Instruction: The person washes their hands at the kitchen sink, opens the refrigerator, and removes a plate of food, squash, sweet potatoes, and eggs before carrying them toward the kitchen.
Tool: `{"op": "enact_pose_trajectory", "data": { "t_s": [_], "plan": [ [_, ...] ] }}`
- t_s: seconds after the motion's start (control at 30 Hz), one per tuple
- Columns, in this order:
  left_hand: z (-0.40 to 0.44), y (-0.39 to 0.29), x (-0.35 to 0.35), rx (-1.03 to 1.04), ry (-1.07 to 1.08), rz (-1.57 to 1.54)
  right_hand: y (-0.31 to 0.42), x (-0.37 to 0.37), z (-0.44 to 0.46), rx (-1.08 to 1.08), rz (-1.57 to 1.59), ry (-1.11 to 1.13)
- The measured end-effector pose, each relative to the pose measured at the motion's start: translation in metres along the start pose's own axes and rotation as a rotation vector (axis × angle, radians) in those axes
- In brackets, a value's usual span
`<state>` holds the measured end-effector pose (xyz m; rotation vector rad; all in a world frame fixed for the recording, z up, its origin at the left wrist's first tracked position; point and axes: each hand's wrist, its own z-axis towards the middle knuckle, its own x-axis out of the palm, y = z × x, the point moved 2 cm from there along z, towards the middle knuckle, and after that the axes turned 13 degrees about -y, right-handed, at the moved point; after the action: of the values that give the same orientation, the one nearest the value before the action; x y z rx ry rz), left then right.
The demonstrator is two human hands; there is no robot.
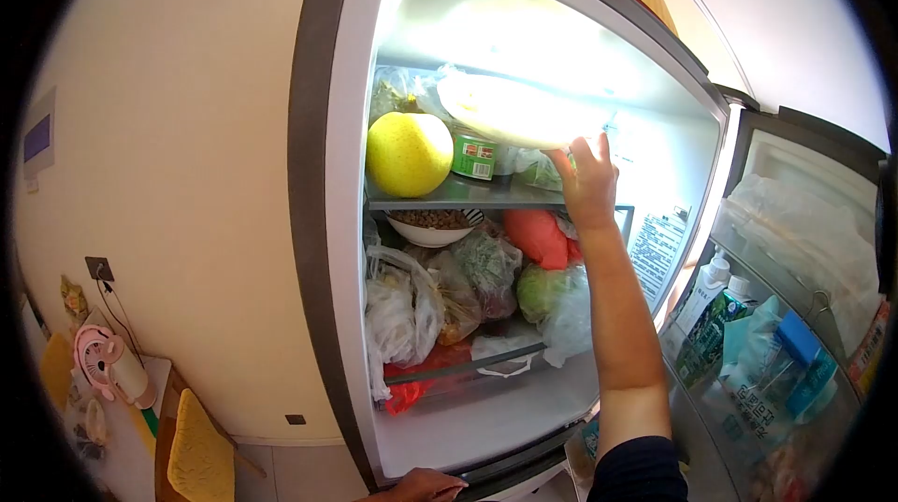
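My right hand [591, 186] reaches up into the open fridge, thumb and fingers closed around the right end of a long pale bundle in clear plastic [519, 111]. Glare washes out what the bundle is. It lies on the upper shelf [468, 195], above a green-labelled can [474, 156] and beside a large yellow-green round fruit [409, 154]. At the bottom edge of the view, my left hand [426, 486] is partly cut off. Its fingers lie stretched out by the fridge's lower edge, with nothing visible in them.
Below the shelf are a bowl of brown pellets [430, 226], a red bag [541, 238], a green cabbage-like vegetable [550, 291] and several plastic bags [402, 305]. The open door [804, 221] at right holds bottles and packets. A yellow chair [201, 451] stands lower left.
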<state>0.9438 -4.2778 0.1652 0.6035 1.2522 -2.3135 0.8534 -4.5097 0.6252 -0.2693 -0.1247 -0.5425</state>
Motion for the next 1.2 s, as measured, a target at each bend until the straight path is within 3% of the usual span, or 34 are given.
{"op": "enact_pose_trajectory", "data": {
  "t_s": [0.33, 1.2],
  "plan": [
    [-0.003, 0.002, 0.003, 0.046, -0.104, -0.006, 0.000, 0.000, -0.002, 0.036, -0.003, 0.015],
    [0.000, 0.000, -0.005, 0.030, 0.011, -0.025, -0.002, 0.000, -0.013, -0.078, -0.077, -0.027]
  ]
}}
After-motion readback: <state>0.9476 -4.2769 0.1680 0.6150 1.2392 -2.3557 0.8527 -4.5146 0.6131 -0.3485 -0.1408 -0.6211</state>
